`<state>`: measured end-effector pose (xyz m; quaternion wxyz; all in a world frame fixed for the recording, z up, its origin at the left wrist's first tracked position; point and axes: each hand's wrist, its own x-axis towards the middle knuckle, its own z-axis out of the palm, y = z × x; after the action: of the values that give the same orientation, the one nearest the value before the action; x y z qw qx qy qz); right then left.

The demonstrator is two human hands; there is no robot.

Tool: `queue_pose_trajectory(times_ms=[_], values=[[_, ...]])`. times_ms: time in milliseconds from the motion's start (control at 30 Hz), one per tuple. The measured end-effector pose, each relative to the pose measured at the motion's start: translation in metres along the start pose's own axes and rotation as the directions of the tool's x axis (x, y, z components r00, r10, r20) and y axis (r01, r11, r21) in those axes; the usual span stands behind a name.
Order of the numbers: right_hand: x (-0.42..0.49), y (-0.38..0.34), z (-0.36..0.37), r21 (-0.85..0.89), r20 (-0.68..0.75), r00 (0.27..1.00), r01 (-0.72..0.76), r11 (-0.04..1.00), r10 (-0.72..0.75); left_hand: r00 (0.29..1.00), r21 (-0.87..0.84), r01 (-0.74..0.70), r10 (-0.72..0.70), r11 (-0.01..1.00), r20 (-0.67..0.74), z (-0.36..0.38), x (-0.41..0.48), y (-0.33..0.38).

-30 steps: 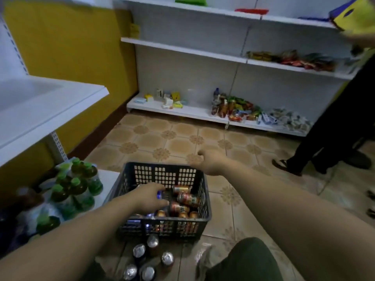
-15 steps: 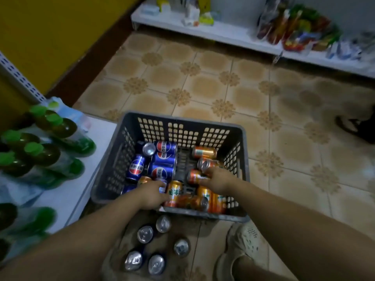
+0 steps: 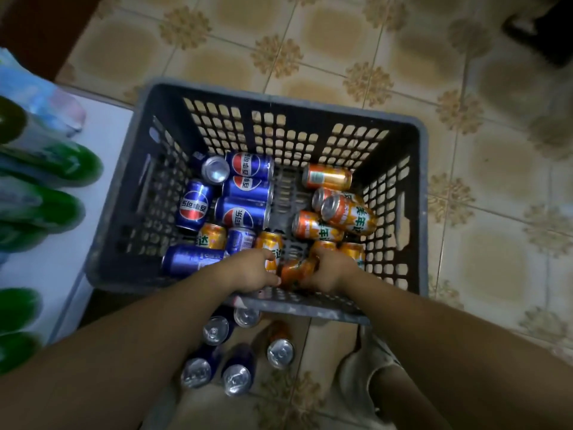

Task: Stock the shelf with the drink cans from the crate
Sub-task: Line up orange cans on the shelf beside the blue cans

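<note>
Gripping with right hand (image 3: 331,270) an orange can (image 3: 296,270) at near edge of crate (image 3: 279,94); left hand (image 3: 248,270) curled beside, cannot tell if holding. Could slip and dent on loose cans (image 3: 245,212) if lifted by shallow grip

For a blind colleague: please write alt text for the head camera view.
Two hands reach into a dark crate of loose blue and orange cans: the left hand grips an upright orange can, the right hand a tipped orange can. Five cans stand on the tiled floor; green bottles lie on a white shelf.
</note>
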<state>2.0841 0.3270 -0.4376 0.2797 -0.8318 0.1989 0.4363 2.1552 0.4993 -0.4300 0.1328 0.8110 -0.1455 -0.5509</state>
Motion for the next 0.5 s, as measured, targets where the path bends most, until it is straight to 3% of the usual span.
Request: queue_pose_trajectory(times_ms=[100,233,433,500], values=[[-0.040,-0.013,-0.013,0.053,-0.181,0.983,0.049,0.997,-0.039,0.998,-0.046,-0.033,0.030,0.998,-0.063,-0.005,-0.030,0.011],[-0.115,-0.034,-0.033,0.307,-0.430,0.900,0.223,0.925,-0.074,0.962,-0.151,-0.218,0.186,0.964,-0.202,-0.013,-0.089,0.029],[-0.255,-0.082,-0.055,0.430,-0.688,0.717,0.528,0.733,-0.113,0.789,-0.245,-0.456,0.261,0.856,-0.557,-0.022,-0.227,0.049],[-0.301,-0.104,-0.061,0.444,-0.758,0.640,0.647,0.620,-0.125,0.720,-0.243,-0.527,0.276,0.814,-0.637,-0.024,-0.283,0.054]])
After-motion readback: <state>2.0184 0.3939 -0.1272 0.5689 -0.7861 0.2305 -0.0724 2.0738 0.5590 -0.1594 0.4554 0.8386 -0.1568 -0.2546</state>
